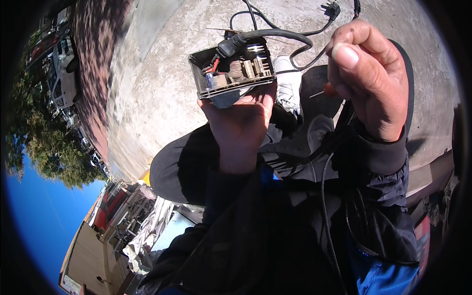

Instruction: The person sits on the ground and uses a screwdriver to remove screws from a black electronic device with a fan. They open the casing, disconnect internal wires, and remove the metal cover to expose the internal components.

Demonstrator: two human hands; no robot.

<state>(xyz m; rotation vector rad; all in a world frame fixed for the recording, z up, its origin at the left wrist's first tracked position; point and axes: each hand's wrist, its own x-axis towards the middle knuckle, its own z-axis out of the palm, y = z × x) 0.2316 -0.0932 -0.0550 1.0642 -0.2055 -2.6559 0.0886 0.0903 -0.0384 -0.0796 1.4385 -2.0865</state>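
My left hand [241, 118] supports an open black plastic case [200, 90] from below, fingers curled round its near side. Inside it sit dusty electronic parts, among them a copper-wound coil [237, 70], pale metal heat-sink fins [258, 68] and red wires [215, 64]. A thick black cable [275, 33] with a connector end lies over the case's far rim. My right hand [371, 78] is raised to the right of the case, thumb against the forefinger. From its curled fingers sticks a small screwdriver [328, 90] with an orange-red handle and thin shaft. Whether the fingertips pinch anything is hidden.
A black power cord with a plug [332, 10] lies on the sunlit concrete ground [162, 73] beyond the case. My bent legs and a white shoe [289, 86] are below it. A car [63, 73] stands by brick paving at left; piled items [147, 236] lie lower left.
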